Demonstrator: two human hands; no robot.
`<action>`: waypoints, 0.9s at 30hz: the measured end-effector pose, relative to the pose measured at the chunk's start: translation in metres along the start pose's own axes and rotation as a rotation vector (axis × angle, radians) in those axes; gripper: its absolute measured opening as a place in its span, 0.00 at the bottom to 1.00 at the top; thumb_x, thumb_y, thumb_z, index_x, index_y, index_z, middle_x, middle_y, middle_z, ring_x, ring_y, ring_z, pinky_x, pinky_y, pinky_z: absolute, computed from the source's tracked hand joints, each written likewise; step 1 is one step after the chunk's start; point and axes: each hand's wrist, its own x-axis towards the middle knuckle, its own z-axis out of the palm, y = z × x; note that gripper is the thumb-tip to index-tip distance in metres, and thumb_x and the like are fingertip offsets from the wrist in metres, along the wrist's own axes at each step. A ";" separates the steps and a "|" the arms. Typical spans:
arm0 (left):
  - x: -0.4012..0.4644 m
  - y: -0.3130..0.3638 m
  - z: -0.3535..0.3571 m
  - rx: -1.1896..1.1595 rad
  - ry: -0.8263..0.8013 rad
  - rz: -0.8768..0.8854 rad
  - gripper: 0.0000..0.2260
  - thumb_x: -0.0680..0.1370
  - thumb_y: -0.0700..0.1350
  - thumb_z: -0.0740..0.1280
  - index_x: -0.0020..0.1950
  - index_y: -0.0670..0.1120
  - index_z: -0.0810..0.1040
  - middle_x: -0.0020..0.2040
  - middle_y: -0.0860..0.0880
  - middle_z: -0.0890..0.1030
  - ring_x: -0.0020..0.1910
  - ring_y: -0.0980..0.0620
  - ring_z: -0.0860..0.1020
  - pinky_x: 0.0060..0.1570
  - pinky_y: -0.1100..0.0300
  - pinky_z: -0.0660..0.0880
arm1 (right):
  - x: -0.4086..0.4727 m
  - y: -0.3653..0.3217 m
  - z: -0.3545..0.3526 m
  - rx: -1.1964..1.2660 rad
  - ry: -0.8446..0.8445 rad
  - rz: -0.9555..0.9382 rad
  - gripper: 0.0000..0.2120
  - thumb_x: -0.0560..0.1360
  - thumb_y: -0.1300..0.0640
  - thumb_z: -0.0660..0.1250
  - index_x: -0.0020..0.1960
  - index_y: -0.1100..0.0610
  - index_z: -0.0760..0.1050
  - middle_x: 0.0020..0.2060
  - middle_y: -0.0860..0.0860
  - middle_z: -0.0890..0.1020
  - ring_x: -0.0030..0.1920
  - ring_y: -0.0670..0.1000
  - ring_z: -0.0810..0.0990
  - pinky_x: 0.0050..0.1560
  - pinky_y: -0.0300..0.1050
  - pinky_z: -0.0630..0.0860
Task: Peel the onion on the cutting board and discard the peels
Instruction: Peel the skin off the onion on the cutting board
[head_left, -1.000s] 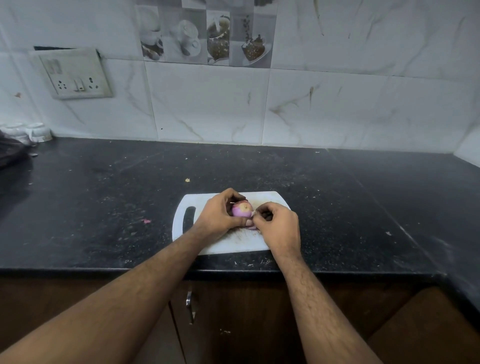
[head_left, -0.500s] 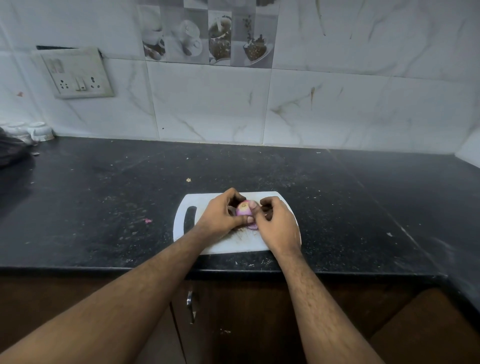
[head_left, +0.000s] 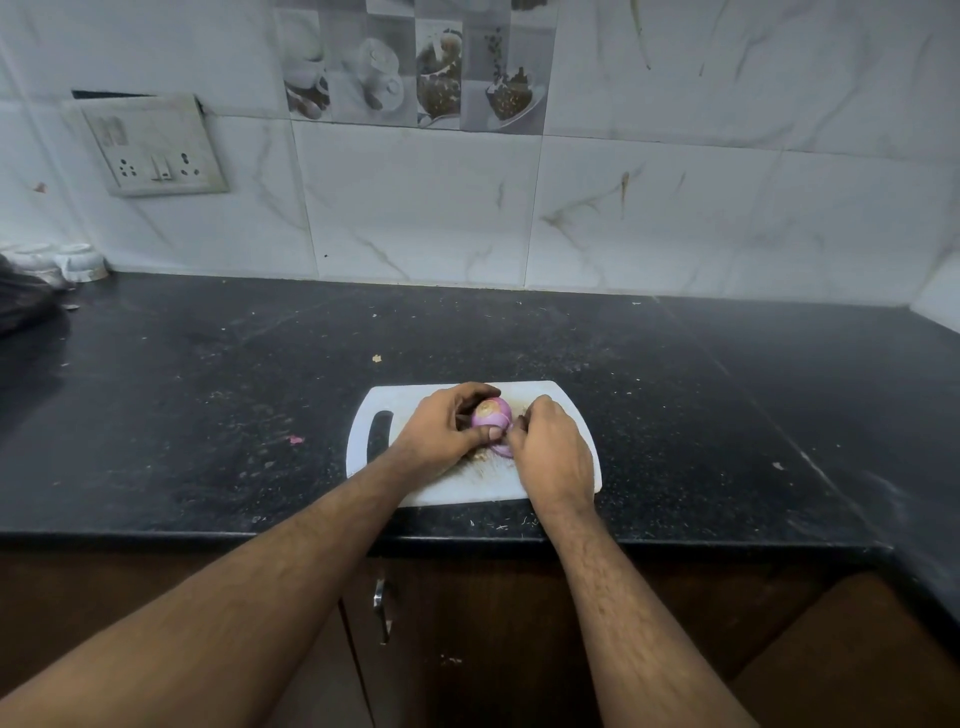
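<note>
On the black counter's white cutting board (head_left: 410, 405), the left hand (head_left: 434, 434) grips the onion (head_left: 492, 414); the right hand (head_left: 553, 452) pinches its peel.

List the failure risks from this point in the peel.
1. The onion is round and held only by the left hand while the right hand picks at its skin; it could slip and roll off the cutting board.
2. The board sits near the counter edge, so loose peel bits could fall to the floor rather than get discarded.
</note>
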 end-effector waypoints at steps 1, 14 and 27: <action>0.000 0.000 0.000 0.003 -0.001 -0.001 0.24 0.75 0.40 0.78 0.70 0.45 0.78 0.62 0.51 0.84 0.59 0.58 0.83 0.56 0.69 0.77 | 0.002 0.001 0.002 0.003 0.010 0.033 0.09 0.84 0.52 0.61 0.56 0.58 0.74 0.51 0.52 0.80 0.50 0.54 0.79 0.43 0.50 0.73; 0.001 -0.003 -0.002 -0.054 0.002 -0.045 0.22 0.80 0.42 0.73 0.74 0.47 0.75 0.66 0.51 0.81 0.62 0.55 0.81 0.58 0.61 0.80 | 0.002 0.005 0.003 0.183 0.190 0.180 0.06 0.84 0.60 0.63 0.59 0.60 0.76 0.55 0.55 0.80 0.53 0.53 0.81 0.52 0.51 0.81; -0.003 0.005 0.005 0.072 0.040 0.062 0.17 0.80 0.46 0.74 0.68 0.49 0.80 0.62 0.52 0.84 0.57 0.57 0.82 0.56 0.69 0.77 | -0.005 0.009 -0.004 0.315 0.081 -0.067 0.12 0.83 0.55 0.67 0.64 0.53 0.84 0.54 0.48 0.85 0.50 0.46 0.81 0.50 0.39 0.76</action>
